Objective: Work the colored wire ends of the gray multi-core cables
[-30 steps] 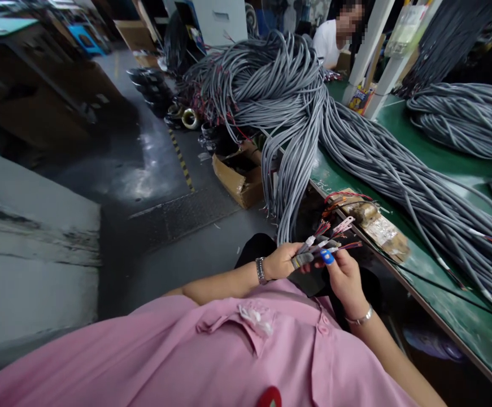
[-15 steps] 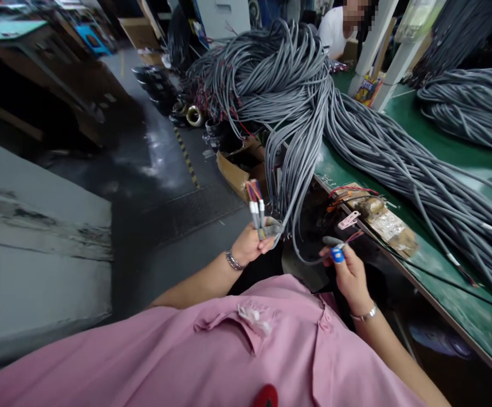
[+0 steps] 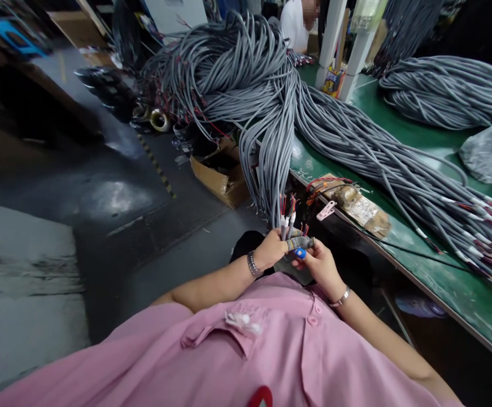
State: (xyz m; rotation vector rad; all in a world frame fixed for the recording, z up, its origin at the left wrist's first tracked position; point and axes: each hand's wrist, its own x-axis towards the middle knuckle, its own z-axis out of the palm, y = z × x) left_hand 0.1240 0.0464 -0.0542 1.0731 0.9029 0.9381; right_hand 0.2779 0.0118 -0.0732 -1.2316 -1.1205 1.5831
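Observation:
My left hand [image 3: 273, 249] is closed round several grey cable ends [image 3: 286, 227], which stand upright with white bands and red and dark wires at their tips. My right hand [image 3: 319, 265], with blue tape [image 3: 300, 253] on a finger, touches the left fingers and pinches a cable end whose short red wires [image 3: 304, 229] stick up. Finger coverings partly hide the grip. Just beyond the hands, a thick hank of grey cables [image 3: 277, 152] hangs over the bench edge.
The green bench [image 3: 453, 282] runs along the right, bearing grey cable bundles [image 3: 381, 152], a taped wooden block [image 3: 362, 209], a pink clip [image 3: 326, 211] and a plastic bag [image 3: 491, 150]. An open carton [image 3: 224, 175] is on the floor. A person in white [image 3: 294, 25] is behind.
The view has turned to the right. My right hand has come over to my left, bringing its cable end beside the held bunch; the two hands now meet.

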